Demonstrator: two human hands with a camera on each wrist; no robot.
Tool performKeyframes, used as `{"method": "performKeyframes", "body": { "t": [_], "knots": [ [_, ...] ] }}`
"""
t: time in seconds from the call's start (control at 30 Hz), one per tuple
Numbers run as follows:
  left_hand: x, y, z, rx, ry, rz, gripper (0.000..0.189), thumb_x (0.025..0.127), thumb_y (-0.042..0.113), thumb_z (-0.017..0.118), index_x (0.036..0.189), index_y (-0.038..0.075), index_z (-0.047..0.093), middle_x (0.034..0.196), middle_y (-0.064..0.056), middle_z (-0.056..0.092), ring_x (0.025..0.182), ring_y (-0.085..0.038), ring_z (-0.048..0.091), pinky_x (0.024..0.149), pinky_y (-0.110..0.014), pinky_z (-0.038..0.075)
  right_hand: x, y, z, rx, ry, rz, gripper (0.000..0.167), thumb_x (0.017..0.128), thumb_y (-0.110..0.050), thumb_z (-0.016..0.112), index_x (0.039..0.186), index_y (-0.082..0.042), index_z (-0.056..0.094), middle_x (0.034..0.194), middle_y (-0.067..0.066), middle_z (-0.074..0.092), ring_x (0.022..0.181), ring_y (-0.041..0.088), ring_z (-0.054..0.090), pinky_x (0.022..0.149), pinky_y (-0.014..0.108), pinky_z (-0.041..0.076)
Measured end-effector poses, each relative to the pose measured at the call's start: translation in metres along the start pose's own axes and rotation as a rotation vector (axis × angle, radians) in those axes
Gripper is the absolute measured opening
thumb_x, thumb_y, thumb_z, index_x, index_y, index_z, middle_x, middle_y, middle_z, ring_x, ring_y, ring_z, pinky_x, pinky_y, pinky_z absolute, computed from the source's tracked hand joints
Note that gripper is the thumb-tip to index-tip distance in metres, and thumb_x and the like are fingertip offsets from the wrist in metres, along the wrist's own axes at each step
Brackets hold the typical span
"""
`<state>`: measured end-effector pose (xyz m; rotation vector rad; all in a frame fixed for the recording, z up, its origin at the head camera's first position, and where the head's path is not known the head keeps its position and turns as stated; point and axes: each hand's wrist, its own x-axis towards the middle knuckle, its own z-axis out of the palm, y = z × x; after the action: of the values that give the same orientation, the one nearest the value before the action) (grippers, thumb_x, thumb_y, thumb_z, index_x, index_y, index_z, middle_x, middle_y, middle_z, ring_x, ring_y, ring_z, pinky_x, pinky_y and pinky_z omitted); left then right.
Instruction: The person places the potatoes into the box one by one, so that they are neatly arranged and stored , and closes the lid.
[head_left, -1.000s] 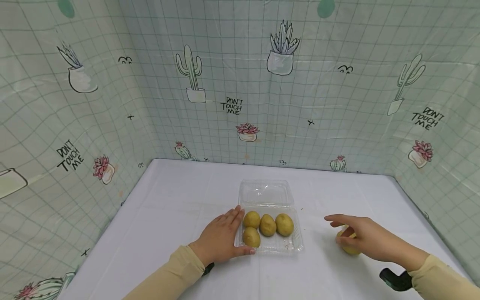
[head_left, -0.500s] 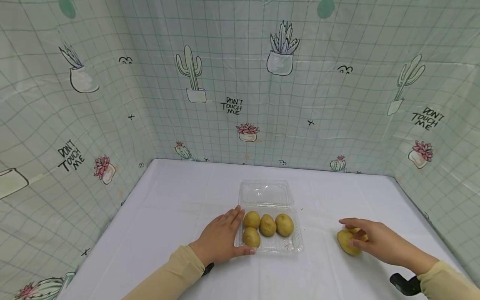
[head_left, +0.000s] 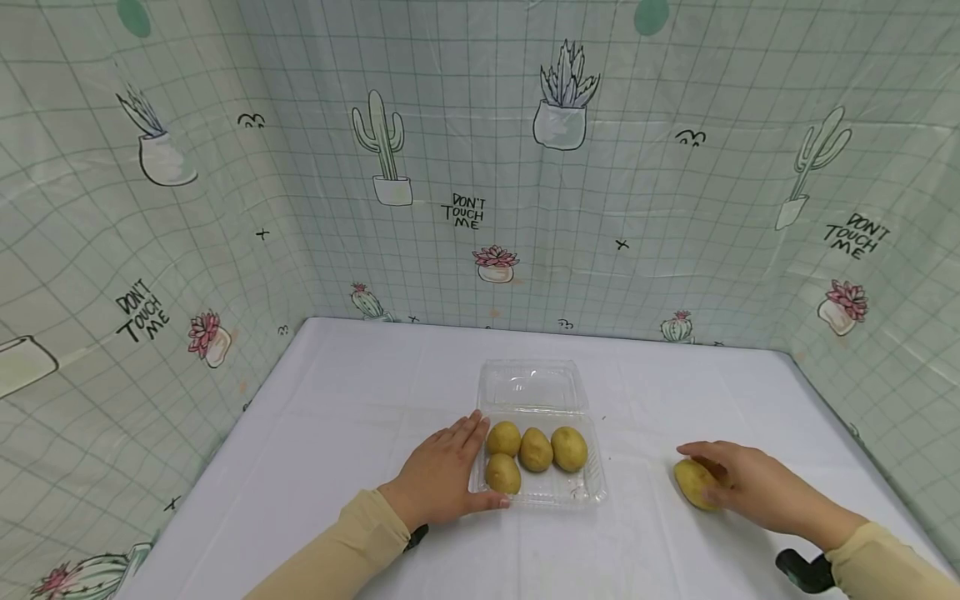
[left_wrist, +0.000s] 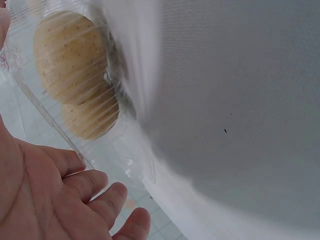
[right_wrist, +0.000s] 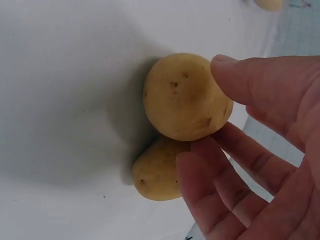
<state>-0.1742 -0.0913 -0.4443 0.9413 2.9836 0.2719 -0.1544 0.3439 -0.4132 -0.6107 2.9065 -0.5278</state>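
A clear plastic clamshell container (head_left: 588, 492) sits on the white table with its lid (head_left: 528, 385) folded back. Several yellow potatoes (head_left: 535, 451) lie in its base, and a bare patch shows at the front right. My left hand (head_left: 442, 475) rests against the container's left side, fingers extended along the wall and thumb over the front edge. Off to the right, my right hand (head_left: 753, 487) has thumb and fingers about a loose potato (right_wrist: 187, 97), the thumb tip on its skin. A second loose potato (right_wrist: 157, 172) lies right beside it; the hand hides it in the head view.
A white cloth covers the tabletop (head_left: 360, 375). Grid-patterned curtains (head_left: 525, 183) with cactus drawings enclose the back and both sides. A dark wrist strap piece (head_left: 806, 571) hangs by the right sleeve.
My right hand has shifted right and slightly toward me, and its fingers have come down round the potato. The left hand and container have stayed in place.
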Motion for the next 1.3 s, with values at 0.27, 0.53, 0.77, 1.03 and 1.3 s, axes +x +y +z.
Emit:
{"method": "performKeyframes", "body": {
  "t": [0.27,0.53,0.77,1.03,1.3],
  "knots": [
    [0.000,0.000,0.001,0.004,0.006,0.003,0.107,0.085,0.080,0.049,0.155,0.000,0.032,0.159,-0.018,0.030,0.143,-0.031,0.034,0.113,-0.045,0.033,0.002,0.001,0.005,-0.040,0.024,-0.047,0.056,0.079,-0.013,0.084,0.131,-0.012,0.064,0.121,-0.003,0.063,0.106,0.019,0.061,0.085,0.040,0.053],
    [0.000,0.001,-0.001,0.001,0.002,0.001,0.106,0.086,0.078,0.051,0.155,0.000,0.031,0.159,-0.018,0.029,0.143,-0.031,0.033,0.113,-0.045,0.033,0.003,-0.001,0.005,-0.078,0.010,-0.021,0.053,0.078,-0.019,0.086,0.127,-0.014,0.066,0.118,-0.004,0.061,0.101,0.016,0.061,0.081,0.040,0.054],
    [0.000,0.001,0.000,0.002,0.002,-0.002,0.107,0.085,0.079,0.052,0.155,0.001,0.032,0.159,-0.017,0.029,0.144,-0.031,0.032,0.113,-0.045,0.032,0.003,-0.002,0.008,-0.063,-0.010,-0.012,0.051,0.079,-0.020,0.084,0.127,-0.014,0.067,0.120,-0.001,0.061,0.101,0.016,0.059,0.081,0.040,0.053],
    [0.000,0.000,0.000,0.002,0.002,0.002,0.108,0.085,0.081,0.048,0.155,0.001,0.031,0.159,-0.017,0.029,0.144,-0.031,0.033,0.113,-0.045,0.033,0.003,-0.006,0.012,0.015,-0.080,-0.014,0.053,0.083,-0.022,0.081,0.133,-0.016,0.063,0.121,0.003,0.063,0.095,0.011,0.054,0.077,0.033,0.050],
    [-0.001,0.001,-0.002,0.000,0.002,0.000,0.107,0.085,0.081,0.048,0.155,0.000,0.032,0.159,-0.017,0.030,0.143,-0.031,0.033,0.112,-0.046,0.034,0.004,-0.004,0.010,0.002,-0.102,-0.047,0.053,0.085,-0.023,0.080,0.133,-0.013,0.063,0.119,-0.001,0.062,0.089,0.007,0.052,0.075,0.032,0.050]
  ]
}}
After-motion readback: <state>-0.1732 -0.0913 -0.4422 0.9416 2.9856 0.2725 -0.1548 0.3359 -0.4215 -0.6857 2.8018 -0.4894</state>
